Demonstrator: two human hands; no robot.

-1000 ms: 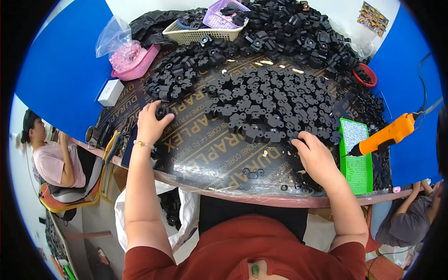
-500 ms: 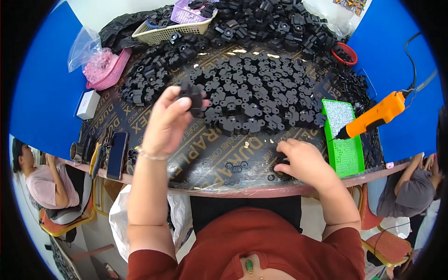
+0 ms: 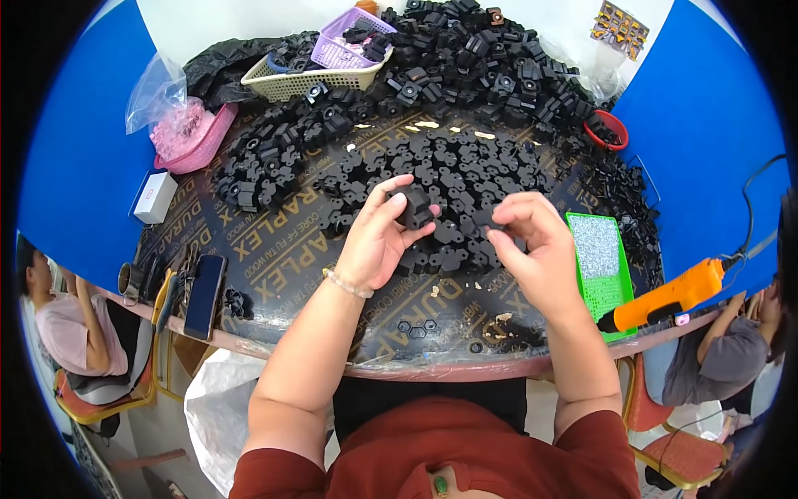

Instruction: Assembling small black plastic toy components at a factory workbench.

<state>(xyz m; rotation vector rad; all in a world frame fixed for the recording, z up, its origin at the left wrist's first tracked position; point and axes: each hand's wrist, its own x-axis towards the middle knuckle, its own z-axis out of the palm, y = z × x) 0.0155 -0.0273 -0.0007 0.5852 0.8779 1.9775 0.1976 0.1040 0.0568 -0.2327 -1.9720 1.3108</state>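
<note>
My left hand (image 3: 376, 245) grips a chunky black plastic part (image 3: 411, 209) between thumb and fingers, above the left side of a spread of flat-lying black parts (image 3: 478, 179). To its right, my right hand (image 3: 539, 245) is raised with thumb and fingertips drawn together in a pinch. Dark shapes lie directly behind those fingertips, so what they hold cannot be made out. A few thin black hexagonal rings (image 3: 418, 328) rest on the table (image 3: 332, 291) near its front edge.
An orange electric screwdriver (image 3: 669, 295) hangs by its cable over a green tray (image 3: 613, 303) of small silvery pieces. Piled black parts (image 3: 482, 50) fill the back, beside a cream basket (image 3: 312, 83). A pink basket (image 3: 204, 150), phone (image 3: 205, 295) and red bowl (image 3: 611, 129) line the sides.
My left hand has moved right with the black part. My right hand has risen from the table's front and its fingers have closed together. The screwdriver hangs lower in view.
</note>
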